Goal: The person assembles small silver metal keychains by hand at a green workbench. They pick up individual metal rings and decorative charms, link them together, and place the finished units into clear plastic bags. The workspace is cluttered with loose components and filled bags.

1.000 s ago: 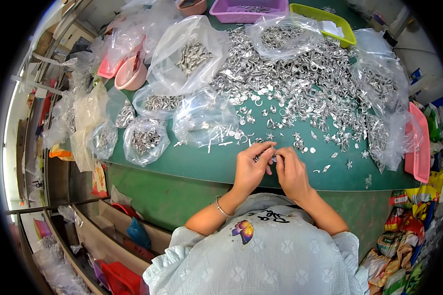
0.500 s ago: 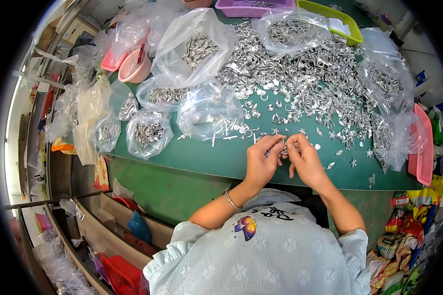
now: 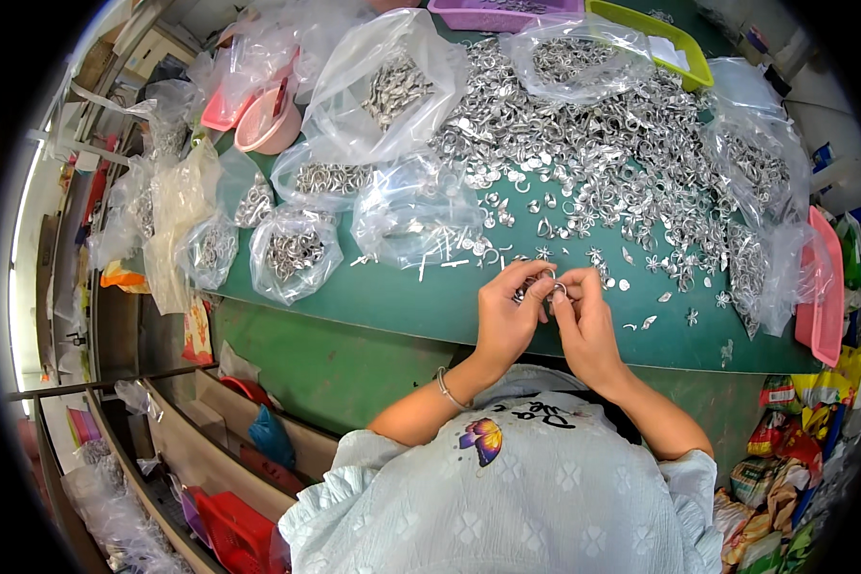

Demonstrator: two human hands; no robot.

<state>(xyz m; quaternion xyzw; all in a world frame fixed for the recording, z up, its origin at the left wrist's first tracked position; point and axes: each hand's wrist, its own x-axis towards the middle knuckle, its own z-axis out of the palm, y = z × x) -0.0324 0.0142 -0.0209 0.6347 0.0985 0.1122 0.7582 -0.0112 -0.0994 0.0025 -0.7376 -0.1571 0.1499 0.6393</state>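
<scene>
My left hand point(image 3: 509, 314) is closed over the near part of the green table point(image 3: 402, 311), with small silver metal rings partly showing between its thumb and fingers. Close beside it, my right hand point(image 3: 589, 330) pinches a small silver ring point(image 3: 560, 287) between thumb and fingers. The fingertips of both hands almost meet there, and they partly hide the pieces. Just beyond my hands spreads a large heap of loose silver metal pieces point(image 3: 584, 143), among them rings, flower shapes and leaf shapes.
Clear plastic bags of metal pieces point(image 3: 295, 253) stand left of my hands, with a larger open bag point(image 3: 340, 105) behind. Pink tubs point(image 3: 268, 124), a purple basket point(image 3: 459, 19) and a yellow-green tray point(image 3: 703, 72) sit farther back. A pink tray point(image 3: 818, 297) borders the right edge.
My right hand has turned slightly, its fingers now more upright and bent around the ring. My left hand keeps its closed grip. The whole view has shifted a little.
</scene>
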